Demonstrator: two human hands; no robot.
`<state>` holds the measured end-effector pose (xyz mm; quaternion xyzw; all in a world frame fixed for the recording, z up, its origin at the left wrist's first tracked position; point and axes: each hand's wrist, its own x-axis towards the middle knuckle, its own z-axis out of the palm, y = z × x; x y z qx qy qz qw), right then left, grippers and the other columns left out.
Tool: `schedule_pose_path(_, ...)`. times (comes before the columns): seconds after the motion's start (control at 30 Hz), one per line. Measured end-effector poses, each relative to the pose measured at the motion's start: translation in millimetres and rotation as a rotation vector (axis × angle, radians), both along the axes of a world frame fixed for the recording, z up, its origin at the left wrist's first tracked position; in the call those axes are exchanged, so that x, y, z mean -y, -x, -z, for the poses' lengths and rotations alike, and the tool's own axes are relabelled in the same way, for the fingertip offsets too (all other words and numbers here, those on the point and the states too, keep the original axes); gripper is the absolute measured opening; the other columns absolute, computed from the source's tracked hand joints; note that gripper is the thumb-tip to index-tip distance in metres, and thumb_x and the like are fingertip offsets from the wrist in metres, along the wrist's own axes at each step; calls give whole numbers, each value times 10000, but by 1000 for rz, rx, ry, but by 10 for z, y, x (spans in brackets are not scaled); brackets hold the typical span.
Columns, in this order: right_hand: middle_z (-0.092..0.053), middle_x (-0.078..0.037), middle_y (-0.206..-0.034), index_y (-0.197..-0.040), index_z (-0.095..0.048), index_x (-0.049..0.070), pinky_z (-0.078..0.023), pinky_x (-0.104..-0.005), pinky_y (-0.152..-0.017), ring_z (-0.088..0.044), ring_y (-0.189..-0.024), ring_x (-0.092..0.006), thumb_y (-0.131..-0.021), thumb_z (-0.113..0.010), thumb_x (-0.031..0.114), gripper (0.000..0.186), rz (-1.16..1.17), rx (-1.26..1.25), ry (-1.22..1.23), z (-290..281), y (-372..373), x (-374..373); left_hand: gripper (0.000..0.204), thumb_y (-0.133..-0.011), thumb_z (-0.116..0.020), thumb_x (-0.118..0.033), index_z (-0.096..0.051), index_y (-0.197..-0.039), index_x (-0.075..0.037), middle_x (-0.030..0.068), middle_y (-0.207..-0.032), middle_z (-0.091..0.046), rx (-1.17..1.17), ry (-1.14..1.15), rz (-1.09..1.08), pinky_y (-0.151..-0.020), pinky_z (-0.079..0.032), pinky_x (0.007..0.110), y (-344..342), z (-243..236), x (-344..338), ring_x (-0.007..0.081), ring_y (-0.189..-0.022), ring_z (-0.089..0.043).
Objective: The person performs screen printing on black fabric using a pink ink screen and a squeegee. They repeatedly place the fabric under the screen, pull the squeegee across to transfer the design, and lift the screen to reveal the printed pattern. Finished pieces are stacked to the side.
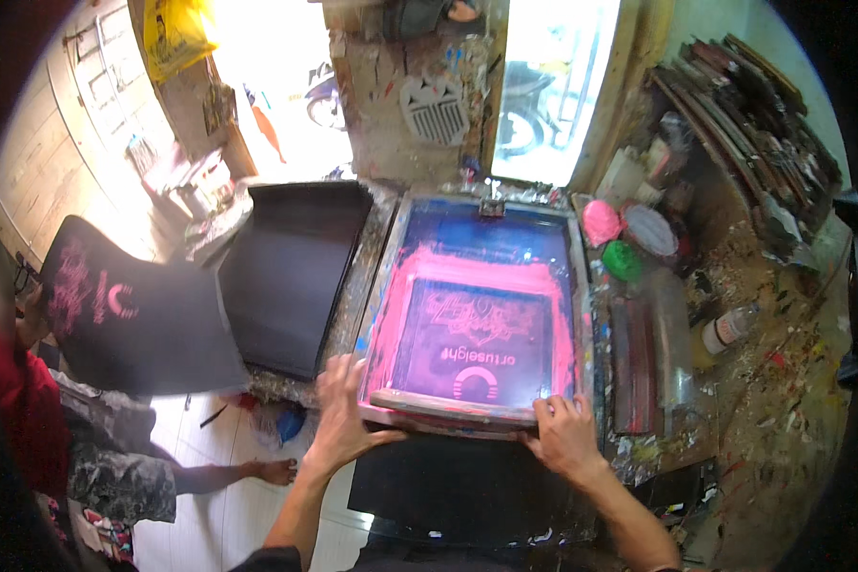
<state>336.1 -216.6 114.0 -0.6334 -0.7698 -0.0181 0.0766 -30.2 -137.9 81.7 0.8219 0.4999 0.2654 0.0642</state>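
Observation:
A screen-printing frame (579,315) lies in front of me, smeared with pink ink around a mesh window bearing ornament and lettering. Along its near end rests a long squeegee (453,406). My left hand (345,419) is at the near left corner, fingers stretched and slightly blurred, thumb pointing inward. At the near right corner, my right hand (567,439) has its fingers over the frame's edge by the squeegee's end and its thumb lower down. A black sheet (448,491) shows under the near end of the frame.
On the left, another person holds a dark sheet (143,324) with pink print. Black sheets (291,276) lie beside the frame. To the right are pink (601,222) and green (622,258) tubs, a bottle (729,329) and stacked boards (734,133).

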Motion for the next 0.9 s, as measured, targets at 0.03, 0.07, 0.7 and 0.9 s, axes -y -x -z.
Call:
schedule_pose_path(0.03, -661, -99, -1033, -1117, -625, 75, -438, -503, -994, -659, -1033, -292, -803, -855, 249, 427, 19, -32, -58, 20, 61, 24, 1302, -651, -992, -387, -216, -1636, -40, 245, -1596, -420, 47, 61, -2, -1278, -217, 537, 94, 124, 75, 454, -1551, -271)
schedule_pose_path(0.07, -662, -106, -1058, -1137, -632, 66, -420, -499, -1029, -642, -1073, -297, -801, -855, 286, 459, 37, -61, -132, 55, 154, 25, 1293, -652, -991, -383, -225, -1638, -45, 247, -1612, -404, 63, 105, -24, -1280, -211, 538, 144, 248, 67, 447, -1559, -264)
schedule_pose_path(0.7, -731, -222, -1173, -1244, -709, 20, -479, -477, -1013, -678, -1156, -394, -834, -686, 764, 850, 185, 6, -770, -2826, -214, -2025, 532, -1051, -608, -344, -503, -1483, -52, 188, -1462, -594, 527, -166, 72, -1144, -424, 466, -768, -364, -1950, 365, -1376, -543)
schedule_pose_path(0.9, -726, -228, -841, -955, -750, -56, -543, -423, -762, -722, -818, -332, -926, -591, 725, 798, 444, -136, -582, -3491, 195, -2300, 256, -929, -706, -190, -695, -1143, -50, 194, -1520, -548, -325, -191, 159, -1198, -406, 493, -773, 588, -2521, 394, -1434, -489)
